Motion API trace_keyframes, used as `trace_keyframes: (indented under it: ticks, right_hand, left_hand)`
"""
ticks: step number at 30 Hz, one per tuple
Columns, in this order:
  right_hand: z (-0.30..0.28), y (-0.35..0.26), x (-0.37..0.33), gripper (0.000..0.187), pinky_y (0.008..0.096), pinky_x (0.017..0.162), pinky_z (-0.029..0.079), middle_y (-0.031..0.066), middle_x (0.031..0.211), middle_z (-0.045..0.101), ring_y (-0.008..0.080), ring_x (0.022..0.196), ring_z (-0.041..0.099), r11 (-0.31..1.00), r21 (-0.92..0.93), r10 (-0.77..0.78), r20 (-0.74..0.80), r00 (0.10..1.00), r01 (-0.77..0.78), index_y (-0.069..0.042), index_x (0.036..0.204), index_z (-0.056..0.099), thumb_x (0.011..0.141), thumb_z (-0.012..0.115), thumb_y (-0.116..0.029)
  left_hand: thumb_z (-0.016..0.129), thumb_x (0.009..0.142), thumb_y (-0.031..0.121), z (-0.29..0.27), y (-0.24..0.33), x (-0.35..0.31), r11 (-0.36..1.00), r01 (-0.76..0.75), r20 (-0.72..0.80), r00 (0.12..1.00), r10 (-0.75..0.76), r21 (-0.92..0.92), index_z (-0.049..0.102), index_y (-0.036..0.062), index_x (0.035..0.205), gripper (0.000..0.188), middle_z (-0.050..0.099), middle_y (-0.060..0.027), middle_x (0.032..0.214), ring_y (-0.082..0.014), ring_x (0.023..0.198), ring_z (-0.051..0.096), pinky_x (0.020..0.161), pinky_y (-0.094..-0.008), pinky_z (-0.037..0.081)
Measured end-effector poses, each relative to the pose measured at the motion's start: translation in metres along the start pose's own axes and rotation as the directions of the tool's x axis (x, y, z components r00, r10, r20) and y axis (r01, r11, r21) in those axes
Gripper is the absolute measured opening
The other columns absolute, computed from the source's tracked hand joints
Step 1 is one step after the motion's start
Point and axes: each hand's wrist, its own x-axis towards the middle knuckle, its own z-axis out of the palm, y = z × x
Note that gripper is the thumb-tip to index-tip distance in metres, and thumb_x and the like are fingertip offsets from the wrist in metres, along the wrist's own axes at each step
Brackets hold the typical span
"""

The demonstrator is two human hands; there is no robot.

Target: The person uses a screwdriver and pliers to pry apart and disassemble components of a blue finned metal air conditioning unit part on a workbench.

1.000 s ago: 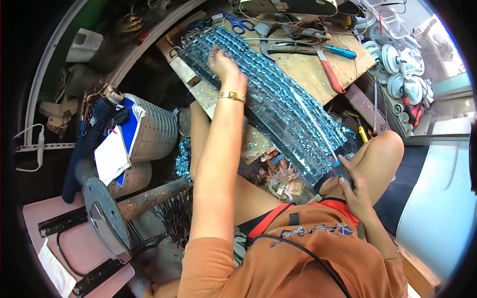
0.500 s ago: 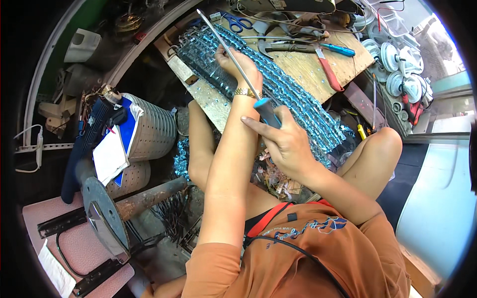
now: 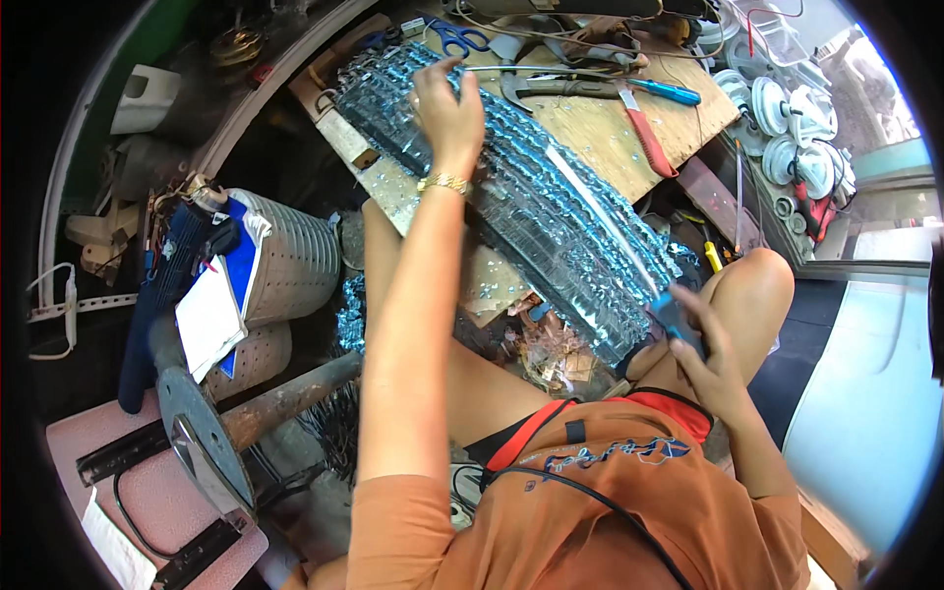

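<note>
A long finned coil panel (image 3: 551, 256), shiny blue and torn along its ridges, lies slantwise over a wooden board. My left hand (image 3: 449, 113) rests on its far end, with the fingers apart and holding nothing I can see. A gold watch band circles that wrist. Close to my right knee, my right hand (image 3: 713, 359) is closed round the blue and dark handle of a long screwdriver (image 3: 676, 324). The screwdriver's shaft points away to the far left over the coil panel, slightly blurred; whether it touches the panel I cannot tell.
On the wooden board (image 3: 590, 133) lie a hammer (image 3: 565, 87), a red-handled knife (image 3: 644, 138), a blue-handled screwdriver (image 3: 669, 91) and blue scissors (image 3: 457, 39). Copper scraps (image 3: 560, 344) sit below the panel. A perforated metal drum (image 3: 300, 261) stands left, white plastic parts (image 3: 787, 128) far right.
My right hand has drawn the screwdriver from over my left forearm back to the right, near my knee, with its shaft lowered over the coil panel. My left hand has moved slightly farther up the panel.
</note>
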Motion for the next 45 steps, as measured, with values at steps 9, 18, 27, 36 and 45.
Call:
trace_keyframes:
  ticks: [9,18,27,36,45]
  right_hand:
    - [-0.015,-0.007,-0.014,0.054,0.0422,0.104,0.050,0.0224,0.129,0.069,0.0347,0.116,0.067,0.977,-0.211,0.086,0.215,0.973,-0.040,-0.003,0.149,0.056,0.095,0.060,0.001]
    - [-0.031,-0.039,0.020,0.048,0.0396,0.110,0.048,0.0243,0.137,0.067,0.0337,0.126,0.067,0.956,-0.292,0.111,0.259,0.959,-0.032,0.005,0.141,0.060,0.093,0.058,0.005]
    - [-0.028,-0.050,0.047,0.047,0.0376,0.105,0.052,0.0220,0.133,0.070,0.0311,0.124,0.069,0.927,-0.376,0.129,0.307,0.943,-0.004,0.005,0.138,0.063,0.091,0.061,0.006]
    - [-0.025,0.002,-0.002,0.046,0.0415,0.090,0.055,0.0219,0.113,0.074,0.0309,0.096,0.073,0.969,-0.247,0.054,0.194,0.980,-0.005,0.001,0.137,0.066,0.092,0.066,0.004]
    - [-0.023,-0.018,0.005,0.041,0.0392,0.107,0.050,0.0238,0.132,0.070,0.0345,0.124,0.069,0.970,-0.221,0.149,0.206,0.967,-0.103,0.005,0.133,0.065,0.092,0.061,0.004]
  left_hand:
    - [0.063,0.088,0.076,-0.020,-0.028,-0.004,0.797,-0.520,0.713,0.681,0.169,0.308,0.058,0.0336,0.150,0.075,0.048,-0.0019,0.162,-0.0327,0.160,0.022,0.122,-0.0743,0.012]
    - [0.067,0.084,0.074,-0.015,-0.029,-0.012,0.811,-0.508,0.666,0.716,0.211,0.289,0.061,0.0297,0.147,0.078,0.050,-0.0035,0.161,-0.0345,0.158,0.026,0.122,-0.0748,0.011]
    - [0.069,0.083,0.074,-0.015,-0.033,-0.015,0.812,-0.495,0.653,0.731,0.197,0.309,0.058,0.0322,0.149,0.079,0.048,-0.0033,0.162,-0.0338,0.159,0.026,0.122,-0.0746,0.012]
    - [0.070,0.082,0.075,-0.020,-0.029,-0.003,0.804,-0.501,0.684,0.709,0.171,0.319,0.060,0.0335,0.147,0.077,0.048,-0.0022,0.162,-0.0329,0.159,0.025,0.123,-0.0726,0.011]
    - [0.070,0.083,0.073,-0.013,-0.029,-0.013,0.800,-0.511,0.666,0.719,0.199,0.313,0.058,0.0321,0.149,0.078,0.048,-0.0031,0.162,-0.0340,0.159,0.026,0.122,-0.0734,0.011]
